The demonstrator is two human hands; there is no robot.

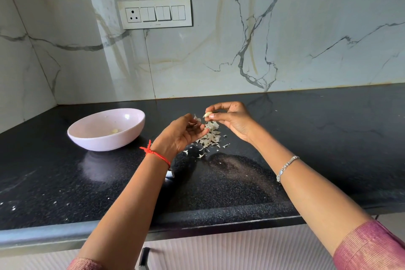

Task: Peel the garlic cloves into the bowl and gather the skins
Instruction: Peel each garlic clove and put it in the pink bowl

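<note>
While the black countertop (306, 138) spreads beneath everything, the pink bowl (105, 143) sits on it at nine o'clock from the skin pile (211, 136). The left hand (179, 136), fingers curled, hovers at ten o'clock of that pile with a flake (196, 119) at its fingertips (205, 130), though I cannot tell whether it pinches it; the right hand (234, 123), at one o'clock, pinches a garlic clove (207, 114) between thumb and fingers.
</note>
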